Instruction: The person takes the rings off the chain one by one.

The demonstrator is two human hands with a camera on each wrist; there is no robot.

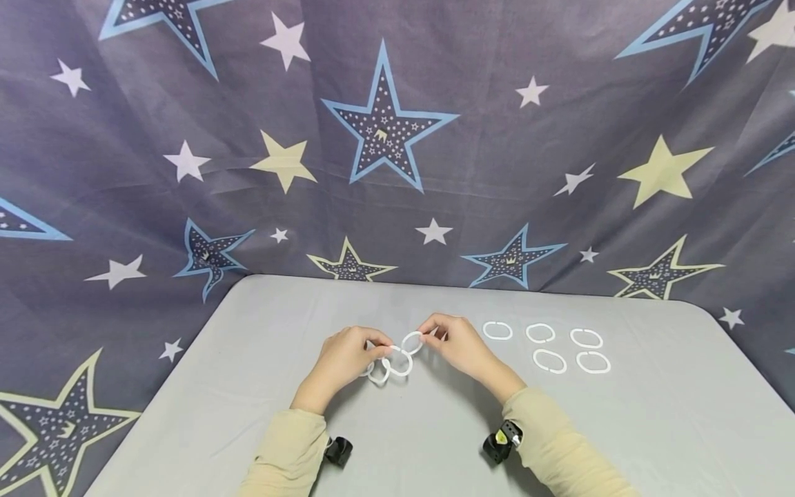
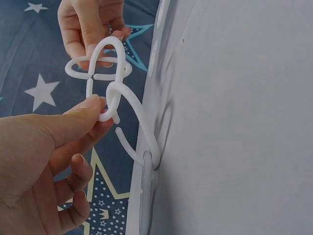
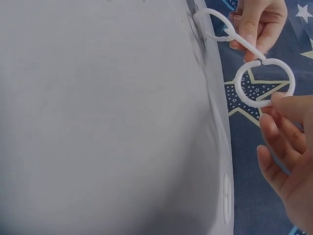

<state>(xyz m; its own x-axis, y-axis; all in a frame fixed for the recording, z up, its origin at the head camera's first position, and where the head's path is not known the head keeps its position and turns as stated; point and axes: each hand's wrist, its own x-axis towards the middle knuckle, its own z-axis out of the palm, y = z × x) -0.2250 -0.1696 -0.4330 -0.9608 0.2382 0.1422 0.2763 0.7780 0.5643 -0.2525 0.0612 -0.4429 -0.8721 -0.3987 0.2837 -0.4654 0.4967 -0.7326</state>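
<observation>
My left hand (image 1: 344, 355) pinches a white oval plastic link (image 2: 120, 58) between thumb and fingertips. From that link hangs another white link (image 2: 139, 115), with more of the short chain trailing below toward the grey table. Between its thumb and fingers, my right hand (image 1: 458, 343) pinches a white link (image 3: 238, 85) with a small gap in its side. In both wrist views this link meets the one in my left hand near the gap; the left wrist view shows them crossing. Whether it is fully hooked through, I cannot tell.
Several loose white links, among them one link (image 1: 498, 338) nearest my right hand, lie flat on the grey tabletop (image 1: 422, 442) to the right. A star-patterned cloth (image 1: 472, 186) hangs behind the table's far edge. Dark wrist cameras, one a black device (image 1: 339, 451), sit at both sleeves.
</observation>
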